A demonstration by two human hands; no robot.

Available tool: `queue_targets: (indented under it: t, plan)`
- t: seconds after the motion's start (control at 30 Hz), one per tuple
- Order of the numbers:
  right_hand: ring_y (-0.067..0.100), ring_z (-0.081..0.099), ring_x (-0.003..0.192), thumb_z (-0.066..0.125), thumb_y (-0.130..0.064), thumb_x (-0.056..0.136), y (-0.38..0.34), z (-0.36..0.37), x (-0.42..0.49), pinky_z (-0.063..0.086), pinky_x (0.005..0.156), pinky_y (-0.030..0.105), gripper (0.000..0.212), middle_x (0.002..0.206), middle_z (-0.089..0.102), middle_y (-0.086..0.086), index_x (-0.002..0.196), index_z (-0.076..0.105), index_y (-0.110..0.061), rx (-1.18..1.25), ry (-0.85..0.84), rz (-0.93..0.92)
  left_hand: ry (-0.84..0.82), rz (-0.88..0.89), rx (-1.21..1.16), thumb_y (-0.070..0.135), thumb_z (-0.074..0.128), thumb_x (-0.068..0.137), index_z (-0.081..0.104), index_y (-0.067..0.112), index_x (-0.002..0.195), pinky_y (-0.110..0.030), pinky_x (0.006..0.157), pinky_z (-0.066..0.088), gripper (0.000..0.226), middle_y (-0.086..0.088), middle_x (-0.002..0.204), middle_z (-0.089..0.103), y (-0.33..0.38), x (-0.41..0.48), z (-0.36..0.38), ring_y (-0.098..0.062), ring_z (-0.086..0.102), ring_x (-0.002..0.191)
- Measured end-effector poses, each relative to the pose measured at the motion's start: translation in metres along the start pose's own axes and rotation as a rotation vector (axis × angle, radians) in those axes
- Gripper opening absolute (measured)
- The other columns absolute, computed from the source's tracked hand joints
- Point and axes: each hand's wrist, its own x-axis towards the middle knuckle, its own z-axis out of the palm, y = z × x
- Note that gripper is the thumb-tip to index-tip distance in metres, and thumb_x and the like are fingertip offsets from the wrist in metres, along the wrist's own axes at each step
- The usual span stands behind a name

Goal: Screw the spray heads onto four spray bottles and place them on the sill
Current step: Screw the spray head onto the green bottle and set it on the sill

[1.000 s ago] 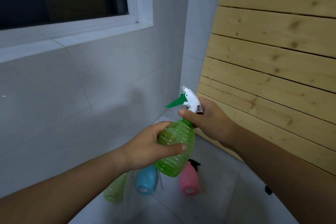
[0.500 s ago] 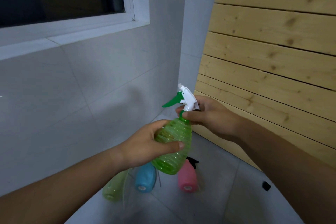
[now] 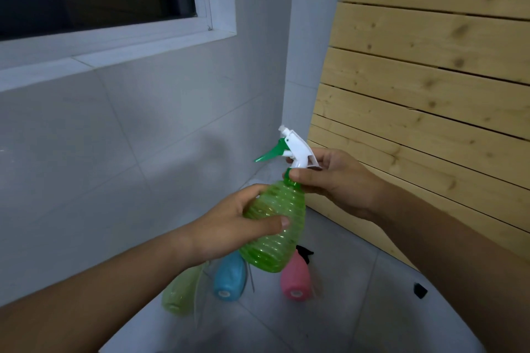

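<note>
Grey wall tiles (image 3: 114, 152) meet a slatted pine panel (image 3: 430, 100) in a corner, with the white window sill (image 3: 114, 57) high on the left. The green ribbed spray bottle (image 3: 275, 238) is held tilted in the air above the floor tiles (image 3: 358, 312). The left hand (image 3: 226, 229) wraps its belly, thumb across the front, likely to stop it turning. The right hand (image 3: 341, 180) pinches the neck just under the white spray head (image 3: 299, 149), where a twist tightens the thread. The head looks seated, so the screwing seems nearly done.

Three more bottles lie on the floor near the corner: pale green bottle (image 3: 180, 292), blue bottle (image 3: 229, 281), pink bottle (image 3: 295, 278). Whether they carry heads I cannot tell.
</note>
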Motion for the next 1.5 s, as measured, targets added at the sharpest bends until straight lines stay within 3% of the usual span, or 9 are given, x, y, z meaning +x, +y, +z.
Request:
queue_targets:
  t: [0.1, 0.3, 0.47, 0.73, 0.93, 1.07, 1.2, 1.3, 1.5]
  plan:
    - [0.023, 0.067, 0.084, 0.071, -0.012, 0.076, -0.003, 0.002, 0.002, 0.059, 0.079, 0.028, 0.027, 0.093, 0.069, 0.014, 0.1, 0.068, -0.001, 0.171, 0.041, 0.034, -0.006, -0.029, -0.063, 0.026, 0.077, 0.082, 0.068, 0.017, 0.123, -0.036, 0.083, 0.062, 0.043, -0.011, 0.111, 0.078, 0.003, 0.001, -0.001, -0.022, 0.076, 0.097]
    - [0.023, 0.069, 0.09, 0.067, -0.014, 0.082, -0.006, 0.01, 0.002, 0.056, 0.086, 0.032, 0.019, 0.101, 0.074, 0.015, 0.1, 0.068, -0.008, 0.236, 0.024, -0.006, -0.002, -0.028, -0.138, 0.024, 0.076, 0.082, 0.065, 0.015, 0.126, -0.05, 0.094, 0.057, 0.047, -0.015, 0.115, 0.076, 0.001, 0.004, -0.002, -0.032, 0.073, 0.103]
    - [0.026, 0.07, 0.09, 0.067, -0.007, 0.087, -0.006, 0.016, 0.007, 0.057, 0.09, 0.036, 0.013, 0.1, 0.074, 0.022, 0.098, 0.072, -0.003, 0.114, 0.15, -0.059, 0.087, 0.042, -0.024, 0.032, 0.082, 0.074, 0.06, 0.014, 0.124, -0.037, 0.081, 0.064, 0.058, -0.005, 0.103, 0.076, 0.003, 0.003, 0.002, -0.016, 0.075, 0.091]
    - [0.027, 0.072, 0.089, 0.072, -0.01, 0.083, -0.009, 0.027, 0.015, 0.057, 0.091, 0.038, 0.012, 0.1, 0.075, 0.022, 0.093, 0.073, -0.004, 0.086, 0.235, -0.092, 0.28, 0.154, 0.238, 0.046, 0.082, 0.072, 0.059, 0.027, 0.113, -0.039, 0.079, 0.063, 0.052, 0.004, 0.096, 0.075, 0.001, 0.005, -0.004, -0.011, 0.074, 0.088]
    - [0.02, 0.072, 0.097, 0.075, -0.03, 0.075, -0.021, 0.029, 0.019, 0.054, 0.089, 0.038, 0.055, 0.108, 0.075, 0.012, 0.122, 0.06, -0.006, 0.142, 0.219, -0.084, 0.313, 0.18, 0.045, 0.028, 0.076, 0.088, 0.057, 0.019, 0.122, -0.025, 0.074, 0.061, 0.04, 0.007, 0.097, 0.074, 0.016, 0.01, -0.015, -0.005, 0.073, 0.088]
    - [0.011, 0.071, 0.102, 0.065, -0.028, 0.089, -0.031, 0.039, 0.027, 0.056, 0.089, 0.033, 0.034, 0.11, 0.075, -0.001, 0.121, 0.061, -0.017, -0.102, 0.163, -0.101, 0.434, 0.213, -0.135, 0.025, 0.051, 0.103, 0.057, 0.018, 0.112, -0.021, 0.068, 0.053, 0.013, 0.003, 0.091, 0.069, 0.032, 0.021, -0.034, -0.001, 0.068, 0.075]
    - [0.016, 0.07, 0.106, 0.066, -0.014, 0.09, -0.045, 0.059, 0.06, 0.056, 0.093, 0.035, 0.039, 0.119, 0.071, 0.004, 0.128, 0.058, -0.019, -0.129, 0.085, -0.234, 0.491, 0.277, -0.165, 0.014, 0.046, 0.105, 0.056, 0.014, 0.121, -0.032, 0.082, 0.055, 0.02, -0.005, 0.101, 0.069, 0.058, 0.036, -0.066, -0.011, 0.068, 0.087]
    - [0.017, 0.07, 0.105, 0.067, -0.012, 0.089, -0.07, 0.068, 0.104, 0.058, 0.085, 0.028, 0.048, 0.12, 0.07, 0.006, 0.134, 0.054, -0.023, -0.149, 0.072, -0.315, 0.519, 0.329, -0.072, 0.012, 0.054, 0.102, 0.057, 0.014, 0.125, -0.038, 0.093, 0.054, 0.024, -0.007, 0.109, 0.071, 0.091, 0.049, -0.099, -0.018, 0.068, 0.099]
    - [0.014, 0.069, 0.091, 0.066, -0.015, 0.091, -0.129, 0.082, 0.193, 0.051, 0.065, 0.009, 0.045, 0.114, 0.064, 0.004, 0.129, 0.053, -0.033, -0.241, 0.121, -0.435, 0.581, 0.365, 0.091, 0.016, 0.06, 0.1, 0.057, 0.019, 0.132, -0.031, 0.084, 0.058, 0.033, -0.011, 0.112, 0.072, 0.158, 0.088, -0.168, -0.022, 0.071, 0.096]
